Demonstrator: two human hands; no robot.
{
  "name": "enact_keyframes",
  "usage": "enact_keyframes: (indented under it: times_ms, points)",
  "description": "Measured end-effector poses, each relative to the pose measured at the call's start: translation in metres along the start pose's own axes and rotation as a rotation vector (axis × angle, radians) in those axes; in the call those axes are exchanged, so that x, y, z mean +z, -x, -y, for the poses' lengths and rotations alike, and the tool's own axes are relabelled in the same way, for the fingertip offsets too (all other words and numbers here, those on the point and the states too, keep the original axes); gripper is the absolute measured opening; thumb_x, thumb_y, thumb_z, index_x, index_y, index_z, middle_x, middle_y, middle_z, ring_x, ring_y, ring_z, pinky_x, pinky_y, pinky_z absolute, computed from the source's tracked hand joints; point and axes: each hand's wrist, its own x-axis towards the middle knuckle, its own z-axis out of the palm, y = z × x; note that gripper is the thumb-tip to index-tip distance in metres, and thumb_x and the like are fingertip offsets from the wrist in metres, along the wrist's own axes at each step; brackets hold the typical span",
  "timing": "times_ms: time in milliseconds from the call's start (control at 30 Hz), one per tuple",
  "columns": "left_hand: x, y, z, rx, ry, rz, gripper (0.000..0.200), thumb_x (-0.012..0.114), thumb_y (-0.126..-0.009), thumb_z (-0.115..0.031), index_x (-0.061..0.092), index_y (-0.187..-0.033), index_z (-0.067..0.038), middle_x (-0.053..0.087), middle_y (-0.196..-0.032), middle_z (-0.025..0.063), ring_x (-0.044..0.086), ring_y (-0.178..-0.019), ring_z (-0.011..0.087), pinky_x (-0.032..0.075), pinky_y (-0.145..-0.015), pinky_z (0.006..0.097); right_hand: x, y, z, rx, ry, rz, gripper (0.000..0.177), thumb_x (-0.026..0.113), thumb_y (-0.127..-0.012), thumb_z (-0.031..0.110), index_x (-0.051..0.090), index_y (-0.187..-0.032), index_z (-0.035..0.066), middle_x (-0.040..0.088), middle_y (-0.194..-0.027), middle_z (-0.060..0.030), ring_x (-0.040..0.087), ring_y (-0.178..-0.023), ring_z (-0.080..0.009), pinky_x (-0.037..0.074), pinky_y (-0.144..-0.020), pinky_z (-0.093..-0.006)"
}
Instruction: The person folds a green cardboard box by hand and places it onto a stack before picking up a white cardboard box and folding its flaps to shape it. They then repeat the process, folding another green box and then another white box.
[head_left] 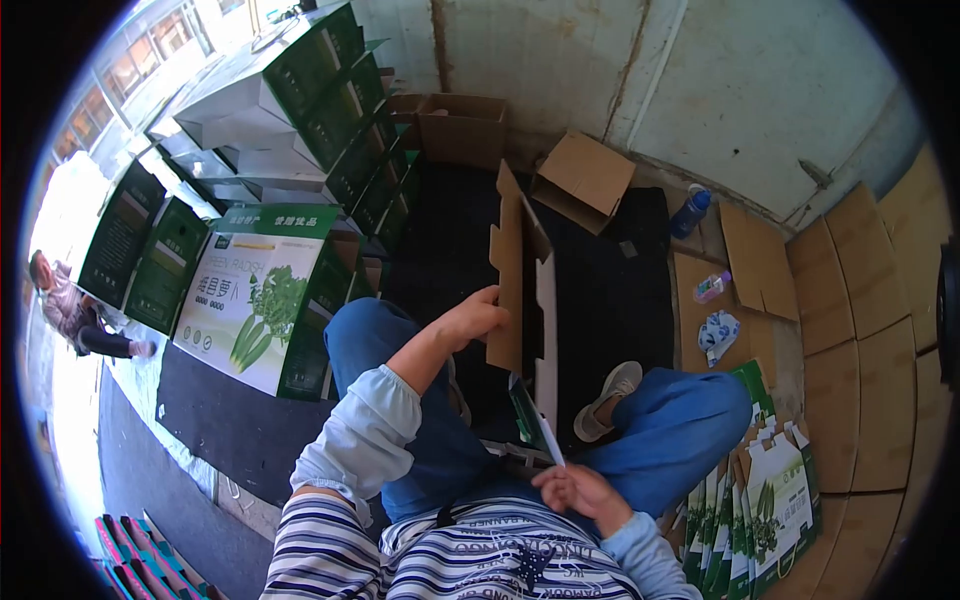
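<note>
Between my bent knees stands a partly folded carton (511,290), its brown inner side and slotted edges showing. My left hand (478,318) is closed on the carton's left panel, with the fingers gone behind it. At the near end, a green-and-white flap (530,415) points down toward my lap. My right hand (580,490) has its fingers curled at the lower tip of this flap and appears to pinch it; the exact contact is hard to see.
Left stand a printed green radish carton (255,300) and stacked cartons (320,110). Flat printed cartons (770,500) lean at right beside brown boxes (835,380). A blue bottle (690,213), a small bottle (712,288) and an open brown box (583,180) lie ahead. Another person (80,310) sits far left.
</note>
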Motion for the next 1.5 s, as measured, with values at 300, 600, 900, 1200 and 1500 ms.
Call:
enact_keyframes:
  times_ms: [300,600,900,1200,1500]
  points:
    - [-0.025,-0.011,0.003,-0.134,-0.077,0.058,0.05,0.054,-0.072,-0.007,0.054,-0.121,0.0,0.062,-0.106,0.0115,0.062,-0.094,0.0219,0.051,-0.082,0.0331,0.071,0.06,0.149,-0.763,0.802,-0.569,0.044,0.047,-0.096,0.033,0.05,-0.126,0.002,0.059,-0.111,-0.0146,0.062,-0.094,-0.0181,0.05,-0.073,-0.0258]
    - [-0.045,-0.032,0.024,-0.016,-0.142,-0.017,0.049,0.06,-0.073,-0.014,0.054,-0.12,-0.005,0.062,-0.096,0.008,0.06,-0.079,0.0154,0.048,-0.068,0.0293,0.102,-0.128,0.183,-0.402,1.858,-0.848,0.077,0.058,-0.079,0.032,0.025,-0.136,-0.008,0.049,-0.123,-0.0299,0.055,-0.107,-0.0437,0.048,-0.087,-0.0463]
    - [-0.03,-0.01,0.002,0.42,-0.541,-0.059,0.079,0.051,-0.07,0.003,0.023,-0.143,-0.004,0.052,-0.122,0.025,0.051,-0.116,0.0363,0.042,-0.096,0.0364,0.026,-0.069,0.224,-0.715,1.529,-0.757,0.043,0.048,-0.081,0.014,0.046,-0.119,-0.005,0.06,-0.096,-0.0315,0.059,-0.09,-0.0453,0.047,-0.081,-0.0478]
    - [0.001,-0.019,0.013,0.303,-0.784,0.006,0.077,0.05,-0.072,-0.002,0.017,-0.141,0.007,0.047,-0.125,0.0317,0.05,-0.114,0.0412,0.042,-0.095,0.0399,0.004,-0.056,0.281,-0.503,1.427,-0.695,0.038,0.053,-0.081,0.017,0.052,-0.111,-0.006,0.062,-0.09,-0.0174,0.06,-0.076,-0.0227,0.048,-0.07,-0.0326]
    - [0.04,-0.012,0.019,0.292,-0.84,-0.011,0.08,0.05,-0.073,-0.008,0.011,-0.139,0.014,0.048,-0.118,0.0367,0.056,-0.102,0.0462,0.046,-0.089,0.0443,0.01,-0.065,0.28,-0.761,2.083,-1.419,0.076,0.066,-0.076,0.014,0.027,-0.14,0.003,0.056,-0.118,-0.0201,0.053,-0.111,-0.0345,0.042,-0.096,-0.0392]
